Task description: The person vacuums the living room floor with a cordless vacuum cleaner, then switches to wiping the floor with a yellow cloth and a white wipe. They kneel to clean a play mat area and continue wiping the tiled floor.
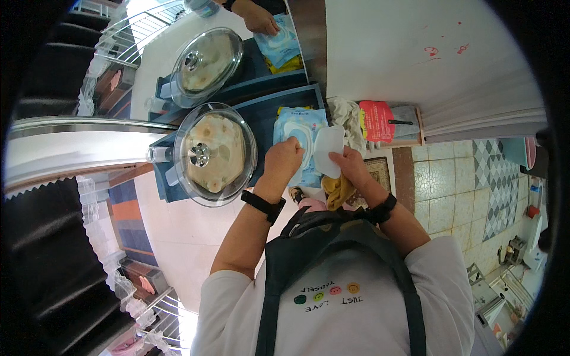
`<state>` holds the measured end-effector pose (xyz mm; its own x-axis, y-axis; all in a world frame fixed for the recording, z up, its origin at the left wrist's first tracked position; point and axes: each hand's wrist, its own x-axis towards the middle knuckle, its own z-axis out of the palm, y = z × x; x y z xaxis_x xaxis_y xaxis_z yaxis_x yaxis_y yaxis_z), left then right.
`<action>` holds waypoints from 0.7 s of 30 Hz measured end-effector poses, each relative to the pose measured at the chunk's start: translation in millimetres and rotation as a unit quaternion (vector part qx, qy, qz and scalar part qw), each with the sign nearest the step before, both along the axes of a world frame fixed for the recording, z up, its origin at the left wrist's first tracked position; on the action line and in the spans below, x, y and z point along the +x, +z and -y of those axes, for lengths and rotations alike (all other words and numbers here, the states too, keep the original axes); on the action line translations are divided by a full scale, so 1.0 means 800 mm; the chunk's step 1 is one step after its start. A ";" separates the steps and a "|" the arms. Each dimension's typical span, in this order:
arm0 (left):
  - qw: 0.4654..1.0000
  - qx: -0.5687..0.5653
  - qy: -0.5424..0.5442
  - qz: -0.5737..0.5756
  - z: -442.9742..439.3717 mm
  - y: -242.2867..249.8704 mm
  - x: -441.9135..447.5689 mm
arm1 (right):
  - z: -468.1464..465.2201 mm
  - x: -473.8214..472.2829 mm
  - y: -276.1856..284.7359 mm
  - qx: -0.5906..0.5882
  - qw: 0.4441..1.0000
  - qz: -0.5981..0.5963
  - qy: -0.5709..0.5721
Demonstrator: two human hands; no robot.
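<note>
A light-blue pack of wet wipes [291, 125] lies in a blue tray [262, 104]. Curled over the pack's oval opening frame is my left hand [285, 158]; whether its fingertips pinch anything is hidden. My right hand [349, 162] grips the edge of a white rounded panel [328, 149], which looks like the pack's lid. A mustard-yellow cloth [338, 191] hangs just below the right hand; I cannot tell whether that hand holds it. Left of the pack, a round glass lid with a metal knob [214, 155] covers pale flatbread-like food.
A mirror behind the tray reflects the covered food and the wipes. Right of the tray are a crumpled whitish cloth [347, 120] and a red packet [377, 121] in a wooden box. A small clear cup [158, 155] stands at the tray's left end. A patterned mat [378, 173] lies below.
</note>
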<state>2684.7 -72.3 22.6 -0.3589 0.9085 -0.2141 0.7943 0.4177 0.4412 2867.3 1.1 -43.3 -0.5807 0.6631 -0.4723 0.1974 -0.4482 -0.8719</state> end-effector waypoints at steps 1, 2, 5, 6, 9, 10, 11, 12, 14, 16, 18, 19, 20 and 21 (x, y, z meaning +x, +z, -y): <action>1.000 -0.006 0.016 -0.017 0.000 -0.001 0.005 | 0.000 0.001 0.000 -0.008 1.000 -0.005 0.003; 0.999 -0.021 0.038 -0.027 -0.001 -0.003 0.008 | 0.000 0.001 0.000 -0.022 1.000 -0.016 -0.001; 0.999 0.005 0.045 0.004 -0.002 -0.007 0.005 | 0.002 0.001 0.001 -0.028 0.999 -0.039 -0.014; 0.999 0.013 0.038 -0.004 -0.004 -0.009 0.002 | 0.002 0.001 0.001 -0.013 1.000 -0.013 -0.016; 0.999 0.025 0.020 -0.035 -0.010 -0.017 -0.004 | 0.004 -0.001 0.002 -0.001 1.000 -0.005 -0.006; 0.998 0.026 0.018 -0.056 -0.012 -0.019 -0.004 | 0.004 -0.001 0.002 -0.003 1.000 -0.009 -0.008; 0.997 0.030 0.013 -0.074 -0.012 -0.020 -0.003 | 0.004 -0.001 0.002 -0.018 1.000 -0.004 -0.015; 0.997 0.030 0.008 -0.070 -0.012 -0.021 -0.003 | 0.004 -0.001 0.002 -0.009 1.000 -0.008 -0.015; 0.998 0.041 -0.011 -0.053 -0.008 -0.019 -0.005 | 0.004 0.001 0.000 -0.027 0.999 -0.016 -0.025; 0.994 0.080 0.029 0.065 0.000 -0.013 -0.011 | 0.002 0.003 -0.003 -0.001 1.000 0.015 -0.007; 0.982 0.107 0.058 0.144 0.008 -0.006 -0.019 | 0.000 0.005 -0.007 0.018 0.999 0.042 0.010; 0.978 0.113 0.070 0.160 0.011 -0.003 -0.022 | -0.001 0.005 -0.008 0.029 0.998 0.059 0.017; 0.975 0.109 0.091 0.172 0.013 0.000 -0.024 | -0.002 0.005 -0.010 0.041 0.996 0.075 0.025; 0.982 0.113 0.060 0.138 0.013 0.001 -0.024 | -0.003 0.004 -0.011 0.045 0.995 0.082 0.025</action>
